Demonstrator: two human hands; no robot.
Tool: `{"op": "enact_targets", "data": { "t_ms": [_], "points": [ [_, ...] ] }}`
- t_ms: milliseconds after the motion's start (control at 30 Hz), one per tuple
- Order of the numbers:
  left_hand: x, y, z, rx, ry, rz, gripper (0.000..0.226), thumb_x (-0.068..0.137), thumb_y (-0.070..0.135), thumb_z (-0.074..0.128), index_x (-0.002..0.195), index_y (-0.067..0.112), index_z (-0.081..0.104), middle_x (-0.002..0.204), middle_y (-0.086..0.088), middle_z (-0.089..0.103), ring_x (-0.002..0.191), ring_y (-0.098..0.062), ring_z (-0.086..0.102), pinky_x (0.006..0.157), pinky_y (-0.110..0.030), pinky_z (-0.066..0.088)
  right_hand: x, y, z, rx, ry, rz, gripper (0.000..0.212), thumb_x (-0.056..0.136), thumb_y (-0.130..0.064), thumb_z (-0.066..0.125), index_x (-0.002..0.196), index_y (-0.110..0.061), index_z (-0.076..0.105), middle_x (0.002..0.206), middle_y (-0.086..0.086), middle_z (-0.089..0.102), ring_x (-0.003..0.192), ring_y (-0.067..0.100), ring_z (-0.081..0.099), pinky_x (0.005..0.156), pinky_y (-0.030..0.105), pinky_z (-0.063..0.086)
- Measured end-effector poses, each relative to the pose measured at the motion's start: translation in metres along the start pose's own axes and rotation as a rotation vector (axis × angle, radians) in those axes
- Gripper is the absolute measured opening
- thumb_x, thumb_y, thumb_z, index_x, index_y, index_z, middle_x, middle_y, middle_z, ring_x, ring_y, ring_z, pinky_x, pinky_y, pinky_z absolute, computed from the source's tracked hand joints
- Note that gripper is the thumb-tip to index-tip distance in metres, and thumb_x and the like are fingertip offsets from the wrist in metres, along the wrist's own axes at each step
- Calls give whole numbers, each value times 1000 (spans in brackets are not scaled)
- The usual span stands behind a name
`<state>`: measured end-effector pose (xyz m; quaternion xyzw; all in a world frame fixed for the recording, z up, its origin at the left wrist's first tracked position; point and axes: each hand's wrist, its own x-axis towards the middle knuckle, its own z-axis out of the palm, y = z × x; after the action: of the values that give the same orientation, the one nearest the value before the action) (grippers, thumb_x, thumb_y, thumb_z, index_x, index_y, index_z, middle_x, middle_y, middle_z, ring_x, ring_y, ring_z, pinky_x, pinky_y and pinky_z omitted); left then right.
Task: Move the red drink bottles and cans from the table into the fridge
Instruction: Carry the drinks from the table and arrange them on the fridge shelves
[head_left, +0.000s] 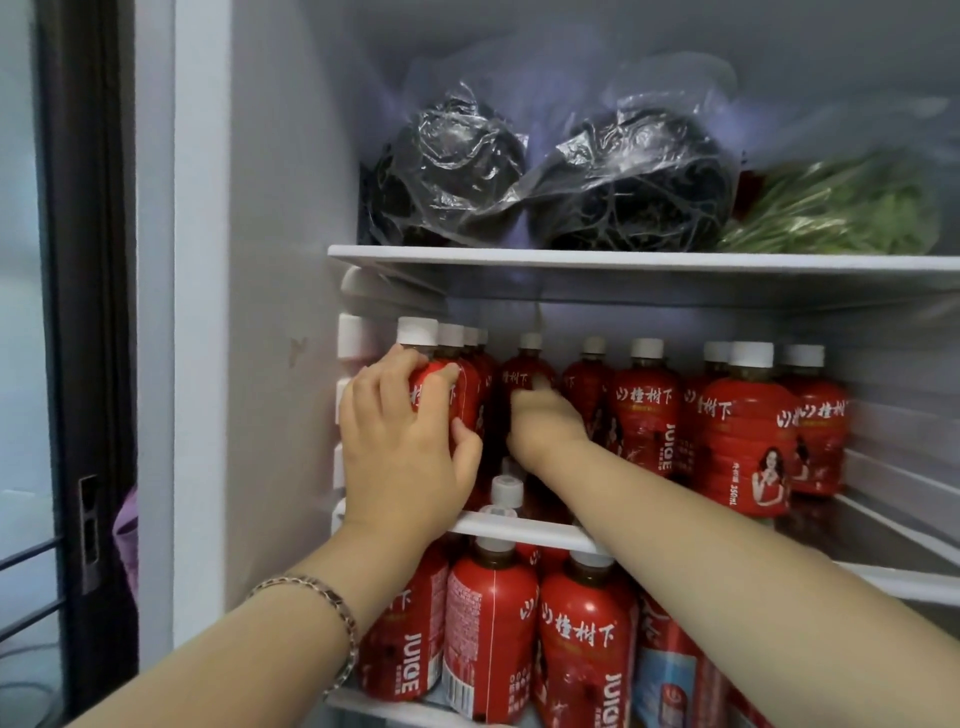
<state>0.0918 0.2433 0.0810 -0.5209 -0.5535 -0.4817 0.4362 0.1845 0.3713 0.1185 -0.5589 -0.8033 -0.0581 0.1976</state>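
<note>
At the left end of the middle shelf, a red bottle is clasped by the curled fingers of the left hand and is probably best slid back upright, while a second bottle is steadied by the right hand (its grip cannot be told).

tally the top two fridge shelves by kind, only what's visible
red juice bottles, counted by white caps: 10
clear bags of dark leafy vegetables: 2
bag of green vegetables: 1
Total: 13
</note>
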Motion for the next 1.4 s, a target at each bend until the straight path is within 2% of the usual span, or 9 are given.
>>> {"op": "enact_targets", "data": {
  "t_ms": [167,400,467,567,800,867,1000,1200,1400],
  "points": [
    [0,0,0,0,2,3,41,76,22,46,105,1,65,112,-23,56,101,-42,55,93,-53,40,5,0,8,-27,-171,-31,79,89,-2,54,151,-16,7,149,15,31,131,33,40,102,37,40],
    [-1,-1,1,-4,2,-1,41,76,23,46,107,3,65,115,-22,55,104,-41,54,95,-53,39,8,-5,6,-153,-266,-61,87,89,-6,58,150,-12,-4,156,14,16,135,36,33,106,37,38],
    [-1,-1,0,-1,6,1,41,76,23,46,107,3,65,114,-23,56,104,-41,54,95,-51,39,5,-3,3,-170,-250,-81,76,89,-9,58,149,-6,12,152,16,25,131,35,39,101,34,41],
    [-1,1,0,-5,3,2,41,77,23,46,107,2,65,114,-23,56,104,-41,54,95,-50,39,-2,-2,-1,-136,-173,-104,36,91,-9,55,126,-2,52,128,16,54,112,30,56,82,30,46],
    [0,0,0,-8,-4,0,41,76,22,47,107,2,65,114,-24,55,104,-43,54,94,-53,39,-6,3,-4,145,11,67,31,88,-13,55,116,-1,57,119,17,58,105,30,60,71,27,44],
    [0,0,0,-8,-3,-2,41,76,22,46,107,2,65,114,-24,55,104,-43,54,94,-53,39,-2,3,-3,172,28,210,50,87,-23,59,129,1,47,129,19,52,115,32,54,77,28,46],
    [-2,0,0,-13,6,-3,41,77,22,45,107,1,65,113,-24,56,104,-43,54,94,-54,39,7,8,7,278,-71,438,108,83,-31,67,144,6,-14,142,28,36,127,38,43,99,43,45],
    [0,0,1,-17,13,-3,41,77,23,45,106,2,65,113,-23,56,104,-42,54,93,-53,40,15,15,0,460,20,519,98,86,-22,64,147,0,-9,142,25,38,128,37,44,98,42,42],
    [-2,-1,3,-29,25,-5,41,77,22,46,107,2,65,114,-23,55,106,-42,53,94,-54,39,10,18,4,345,51,436,83,92,-11,56,146,6,-4,141,22,43,127,35,46,99,41,41]
  ]
}}
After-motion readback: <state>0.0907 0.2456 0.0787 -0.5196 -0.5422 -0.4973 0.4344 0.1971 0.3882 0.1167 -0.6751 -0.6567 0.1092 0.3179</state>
